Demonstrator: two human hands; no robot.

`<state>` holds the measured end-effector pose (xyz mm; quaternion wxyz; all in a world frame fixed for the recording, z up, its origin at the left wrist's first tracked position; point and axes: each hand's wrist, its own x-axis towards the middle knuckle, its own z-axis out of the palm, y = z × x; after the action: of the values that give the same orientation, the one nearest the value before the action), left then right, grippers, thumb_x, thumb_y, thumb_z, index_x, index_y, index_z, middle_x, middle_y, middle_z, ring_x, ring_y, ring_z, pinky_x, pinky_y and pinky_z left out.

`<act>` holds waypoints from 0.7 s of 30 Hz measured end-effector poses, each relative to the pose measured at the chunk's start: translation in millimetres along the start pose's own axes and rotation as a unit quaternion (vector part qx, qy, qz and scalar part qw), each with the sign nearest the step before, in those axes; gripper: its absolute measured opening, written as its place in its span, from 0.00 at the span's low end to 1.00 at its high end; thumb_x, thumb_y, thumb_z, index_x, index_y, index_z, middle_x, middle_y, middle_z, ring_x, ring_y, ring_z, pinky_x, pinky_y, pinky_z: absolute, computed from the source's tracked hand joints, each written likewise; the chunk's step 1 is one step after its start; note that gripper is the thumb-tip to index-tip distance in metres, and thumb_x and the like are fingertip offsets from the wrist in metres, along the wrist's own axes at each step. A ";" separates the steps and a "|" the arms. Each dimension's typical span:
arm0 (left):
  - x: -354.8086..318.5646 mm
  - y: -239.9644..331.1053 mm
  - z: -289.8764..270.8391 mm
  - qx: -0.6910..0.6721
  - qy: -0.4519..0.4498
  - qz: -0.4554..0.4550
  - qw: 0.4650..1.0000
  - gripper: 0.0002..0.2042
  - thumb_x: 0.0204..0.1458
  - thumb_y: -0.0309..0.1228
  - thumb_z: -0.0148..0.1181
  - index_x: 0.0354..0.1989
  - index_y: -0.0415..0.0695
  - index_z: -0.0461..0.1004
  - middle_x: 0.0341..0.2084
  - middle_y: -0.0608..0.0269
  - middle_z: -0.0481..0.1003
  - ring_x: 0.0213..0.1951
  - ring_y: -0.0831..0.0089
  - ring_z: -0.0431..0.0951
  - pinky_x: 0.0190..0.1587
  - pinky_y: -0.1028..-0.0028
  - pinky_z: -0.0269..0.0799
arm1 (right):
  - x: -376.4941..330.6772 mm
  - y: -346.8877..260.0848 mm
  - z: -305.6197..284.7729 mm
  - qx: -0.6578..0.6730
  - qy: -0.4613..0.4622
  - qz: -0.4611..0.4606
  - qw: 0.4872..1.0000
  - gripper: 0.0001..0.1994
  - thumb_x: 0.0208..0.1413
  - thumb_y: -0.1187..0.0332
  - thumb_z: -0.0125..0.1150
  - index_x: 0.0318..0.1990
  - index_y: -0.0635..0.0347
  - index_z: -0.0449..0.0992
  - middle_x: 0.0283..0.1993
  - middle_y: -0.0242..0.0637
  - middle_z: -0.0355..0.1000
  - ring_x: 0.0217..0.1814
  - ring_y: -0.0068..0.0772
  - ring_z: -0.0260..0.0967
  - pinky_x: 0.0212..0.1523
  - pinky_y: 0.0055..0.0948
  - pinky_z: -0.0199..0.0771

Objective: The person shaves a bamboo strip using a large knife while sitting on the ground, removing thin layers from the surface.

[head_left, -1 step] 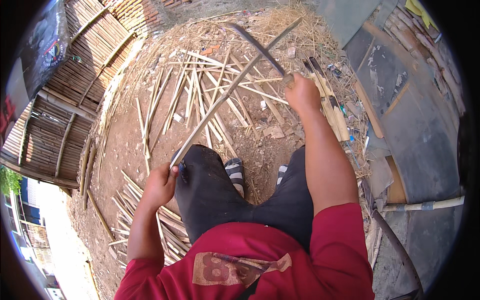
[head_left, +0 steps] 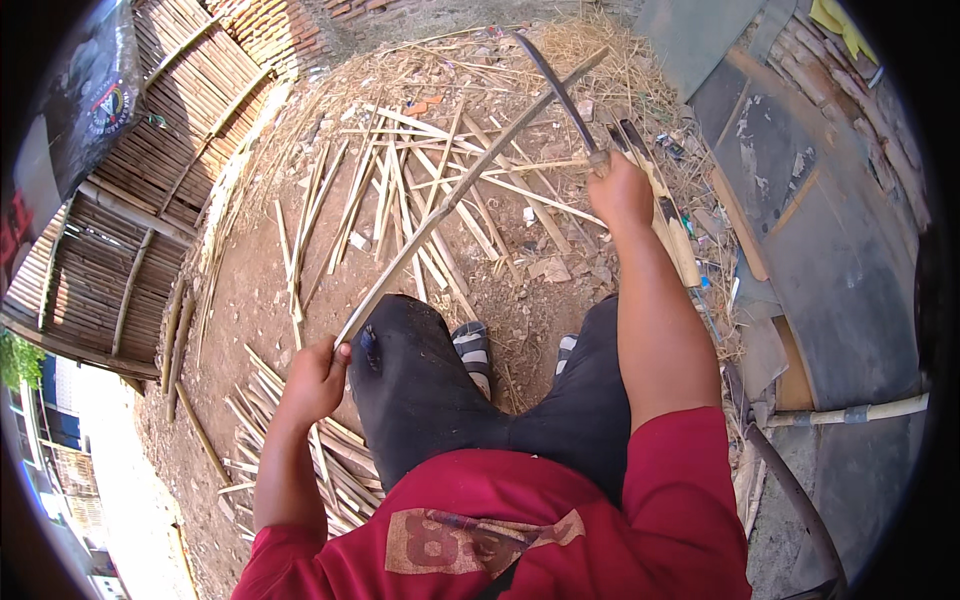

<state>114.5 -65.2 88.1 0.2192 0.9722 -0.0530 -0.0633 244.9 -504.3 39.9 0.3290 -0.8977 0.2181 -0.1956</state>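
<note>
My left hand (head_left: 316,382), by my left knee, is closed around the near end of a long bamboo strip (head_left: 480,166), which slants up and away to the right. My right hand (head_left: 621,193) grips the handle of a machete (head_left: 578,116) with a dark, slightly curved blade. The blade points up and to the left and crosses the strip near its far end; whether they touch I cannot tell. Beyond my knees lies a loose scatter of split bamboo strips (head_left: 408,215) on the dirt. Another pile of strips (head_left: 262,425) lies beside my left forearm.
A slatted bamboo panel (head_left: 115,240) stands on the left, with a dark sheet (head_left: 88,100) over its edge. Split bamboo pieces (head_left: 672,222) lie beyond my right hand. Dark boards (head_left: 840,290) line the right side. Dry straw (head_left: 575,50) covers the far ground.
My right hand has shifted slightly right with the machete, and its blade has swung to point more upward. The bamboo strip and my left hand have barely moved.
</note>
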 end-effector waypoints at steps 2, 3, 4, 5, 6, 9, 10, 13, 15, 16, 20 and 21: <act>-12.8 -2.3 -7.7 -0.019 -0.001 -0.019 1.000 0.16 0.68 0.36 0.52 0.36 0.34 0.75 0.23 0.43 0.76 0.28 0.51 0.78 0.36 0.59 0.72 | 16.9 35.6 18.7 0.070 0.066 -0.010 0.995 0.17 0.54 0.64 0.65 0.51 0.55 0.80 0.42 0.49 0.81 0.46 0.53 0.79 0.46 0.44 0.78; -15.1 -2.3 -7.3 -0.020 0.009 -0.013 1.000 0.16 0.68 0.36 0.52 0.35 0.34 0.74 0.23 0.43 0.75 0.28 0.52 0.77 0.35 0.59 0.72 | 8.5 22.0 8.2 0.097 0.050 -0.012 0.994 0.17 0.53 0.63 0.66 0.50 0.55 0.80 0.42 0.50 0.81 0.47 0.53 0.79 0.46 0.43 0.78; -16.0 -2.1 -6.8 -0.021 0.018 -0.007 1.000 0.16 0.68 0.36 0.52 0.35 0.34 0.74 0.23 0.44 0.75 0.27 0.52 0.77 0.35 0.60 0.72 | 0.9 13.8 7.6 0.113 0.038 -0.033 0.992 0.17 0.53 0.63 0.66 0.50 0.55 0.80 0.42 0.50 0.81 0.46 0.53 0.79 0.46 0.43 0.78; -13.8 -0.6 -7.2 -0.021 0.026 0.008 0.999 0.16 0.68 0.36 0.52 0.35 0.34 0.74 0.23 0.44 0.75 0.27 0.53 0.77 0.35 0.60 0.72 | -5.8 8.1 3.8 0.127 0.034 -0.051 0.990 0.17 0.53 0.63 0.66 0.50 0.55 0.80 0.42 0.49 0.81 0.46 0.53 0.79 0.46 0.43 0.78; -13.7 -1.6 -4.8 -0.032 0.031 0.025 0.999 0.16 0.68 0.36 0.53 0.34 0.34 0.74 0.23 0.44 0.75 0.27 0.53 0.76 0.35 0.61 0.72 | -11.6 1.9 0.0 0.142 0.031 -0.069 0.987 0.17 0.52 0.63 0.67 0.49 0.55 0.80 0.42 0.49 0.81 0.46 0.53 0.79 0.46 0.42 0.78; -12.1 -3.0 1.3 -0.048 0.036 0.040 0.997 0.16 0.68 0.36 0.52 0.35 0.34 0.74 0.23 0.45 0.75 0.27 0.55 0.76 0.35 0.61 0.72 | -32.3 -16.3 -8.3 0.112 -0.031 -0.155 0.981 0.16 0.50 0.65 0.68 0.47 0.56 0.80 0.39 0.46 0.81 0.43 0.54 0.78 0.44 0.45 0.77; -10.6 -2.5 4.1 -0.065 0.036 0.048 0.996 0.16 0.68 0.36 0.52 0.35 0.34 0.73 0.23 0.44 0.75 0.27 0.52 0.76 0.34 0.60 0.71 | -38.0 -20.4 -9.7 0.093 -0.033 -0.203 0.974 0.15 0.48 0.66 0.68 0.45 0.56 0.79 0.37 0.44 0.80 0.42 0.53 0.78 0.43 0.46 0.77; -8.9 10.0 6.7 -0.036 0.045 0.044 0.997 0.15 0.68 0.36 0.53 0.34 0.35 0.73 0.24 0.41 0.75 0.28 0.45 0.76 0.34 0.58 0.71 | -53.6 -28.5 -7.8 0.040 -0.048 -0.332 0.941 0.14 0.44 0.68 0.70 0.40 0.55 0.79 0.33 0.42 0.78 0.38 0.53 0.77 0.40 0.48 0.75; -9.2 16.8 9.1 -0.017 0.054 0.036 0.998 0.14 0.67 0.36 0.53 0.34 0.36 0.72 0.25 0.39 0.75 0.30 0.40 0.76 0.34 0.55 0.70 | -61.3 -34.8 -3.5 0.015 -0.065 -0.402 0.913 0.16 0.40 0.68 0.72 0.40 0.54 0.78 0.31 0.42 0.77 0.37 0.54 0.76 0.39 0.48 0.74; -9.2 18.2 9.9 -0.008 0.058 0.031 0.998 0.14 0.67 0.35 0.53 0.34 0.36 0.72 0.26 0.38 0.75 0.31 0.38 0.76 0.34 0.54 0.70 | -64.9 -39.4 -3.8 0.001 -0.077 -0.418 0.905 0.17 0.38 0.69 0.72 0.39 0.53 0.78 0.31 0.42 0.76 0.38 0.53 0.76 0.40 0.49 0.74; -8.0 12.8 16.0 0.058 0.089 0.049 0.993 0.11 0.66 0.34 0.54 0.37 0.37 0.72 0.27 0.37 0.75 0.32 0.35 0.75 0.35 0.49 0.69 | -63.8 -40.8 0.6 0.003 -0.066 -0.419 0.905 0.16 0.39 0.68 0.73 0.39 0.55 0.78 0.32 0.42 0.77 0.38 0.53 0.76 0.39 0.49 0.74; -8.7 13.8 16.1 0.067 0.092 0.050 0.992 0.11 0.66 0.33 0.54 0.38 0.37 0.72 0.27 0.37 0.75 0.32 0.35 0.75 0.36 0.48 0.69 | -61.8 -39.3 -1.2 0.004 -0.060 -0.402 0.914 0.16 0.39 0.68 0.72 0.39 0.55 0.78 0.32 0.42 0.77 0.38 0.54 0.76 0.39 0.49 0.74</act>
<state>102.5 -83.2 80.5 0.1607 0.9824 -0.0854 0.0408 203.4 -445.7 54.5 0.2383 -0.9183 -0.1824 -0.2581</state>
